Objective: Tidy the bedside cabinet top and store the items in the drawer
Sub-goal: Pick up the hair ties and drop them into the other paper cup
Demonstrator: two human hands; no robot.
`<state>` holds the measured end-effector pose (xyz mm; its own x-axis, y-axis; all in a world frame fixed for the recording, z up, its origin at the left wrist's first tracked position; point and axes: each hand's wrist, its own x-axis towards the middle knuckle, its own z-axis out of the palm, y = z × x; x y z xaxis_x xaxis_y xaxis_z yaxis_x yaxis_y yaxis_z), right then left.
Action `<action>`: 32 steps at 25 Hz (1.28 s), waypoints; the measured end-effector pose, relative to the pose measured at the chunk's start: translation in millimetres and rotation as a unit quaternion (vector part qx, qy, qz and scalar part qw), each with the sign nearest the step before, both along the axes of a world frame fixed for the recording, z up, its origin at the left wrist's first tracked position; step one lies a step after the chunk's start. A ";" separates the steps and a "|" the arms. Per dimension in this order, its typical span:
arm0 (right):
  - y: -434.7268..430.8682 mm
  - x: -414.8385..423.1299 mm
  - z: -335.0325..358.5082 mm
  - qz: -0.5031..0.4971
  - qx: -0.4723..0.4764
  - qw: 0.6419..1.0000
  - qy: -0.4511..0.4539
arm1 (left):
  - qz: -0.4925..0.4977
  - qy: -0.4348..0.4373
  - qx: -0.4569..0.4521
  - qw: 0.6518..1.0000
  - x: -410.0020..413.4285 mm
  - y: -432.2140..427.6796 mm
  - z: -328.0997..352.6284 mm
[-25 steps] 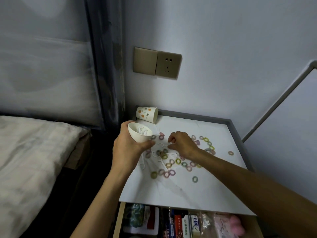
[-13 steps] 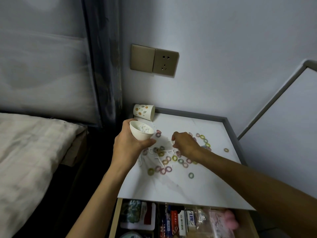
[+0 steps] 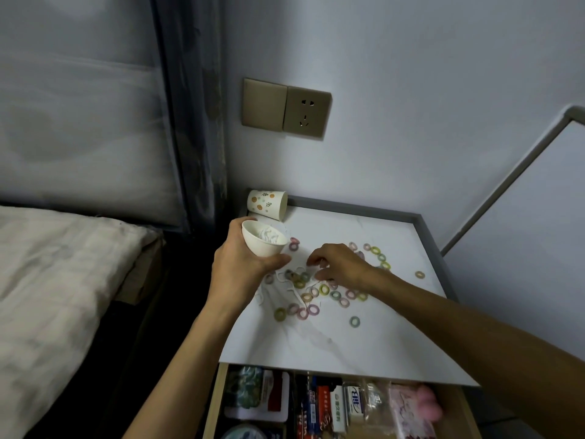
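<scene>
Holding a white cup [image 3: 262,245] beside scattered hair ties [image 3: 323,289].
Left hand [image 3: 240,270] grips the cup, tilted, at cabinet top's [image 3: 316,343] left edge; right hand [image 3: 342,264] curls its fingers among ties mid-top, pinch unconfirmed; drawer [image 3: 217,403] stands open.

The cabinet top [image 3: 364,343] beneath the fingers is smooth and white, with faint grey marble veining and a soft sheen. Its raised rim [image 3: 348,208] is matt grey. The small white cup [image 3: 261,247] gripped by the left fingers [image 3: 280,259] looks smooth and plain, either paper or thin plastic; I cannot tell which. Beyond them, the printed cup [image 3: 266,201] is matt paper. The hair rings [image 3: 323,289] around the right fingers [image 3: 316,259] look soft and matt, like cloth elastic. Below the fingers, the drawer [image 3: 214,403] side is pale wood, and a clear wrapper [image 3: 373,403] inside is glossy plastic. Left of the left fingers, the bedsheet [image 3: 63,274] is creased matt cloth.
</scene>
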<state>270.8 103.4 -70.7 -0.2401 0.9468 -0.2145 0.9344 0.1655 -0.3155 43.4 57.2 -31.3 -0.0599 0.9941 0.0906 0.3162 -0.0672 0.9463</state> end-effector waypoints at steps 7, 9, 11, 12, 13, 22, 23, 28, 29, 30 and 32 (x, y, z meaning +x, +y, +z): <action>-5.1 -9.3 -2.8 -0.005 0.027 0.999 0.020 | -0.007 -0.004 -0.004 1.000 2.8 0.2 1.6; -2.2 -16.5 -3.5 -0.005 0.031 0.999 0.019 | -0.006 -0.006 -0.002 1.000 3.2 0.5 1.0; 0.0 -22.3 -3.8 0.006 0.037 0.999 0.006 | -0.003 -0.006 -0.001 1.000 3.1 1.4 0.6; -0.1 -24.8 -3.8 0.015 0.042 0.999 0.000 | -0.001 -0.007 -0.001 1.000 3.1 1.7 0.8; -0.4 -27.0 -3.8 0.025 0.045 0.999 -0.006 | -0.001 -0.009 -0.001 1.000 3.0 2.0 0.8; 7.2 -18.6 -2.5 -0.032 -0.002 0.999 -0.015 | 0.004 -0.013 -0.002 1.000 0.1 3.0 -0.6; 8.0 -18.8 -2.3 -0.032 0.001 0.999 -0.015 | 0.004 -0.013 -0.002 1.000 0.2 3.1 -0.7; 10.2 -21.3 1.9 0.000 0.009 0.999 -0.030 | -0.001 -0.015 0.004 1.000 -1.0 3.6 -1.2; 10.3 -20.7 4.1 0.007 0.004 0.999 -0.037 | -0.002 -0.016 0.004 1.000 -1.3 3.8 -1.4; 10.3 -20.0 6.3 0.016 -0.005 0.999 -0.046 | -0.002 -0.016 0.004 1.000 -1.5 4.1 -1.6; 10.0 -18.6 10.6 0.026 -0.029 0.997 -0.062 | -0.002 -0.015 0.005 1.000 -2.3 4.6 -2.0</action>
<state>252.1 113.4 -60.1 -0.2570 0.9188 -0.2995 0.9573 0.1997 -0.2090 41.2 61.8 -33.3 -0.0591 0.9933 0.0989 0.2874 -0.0779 0.9546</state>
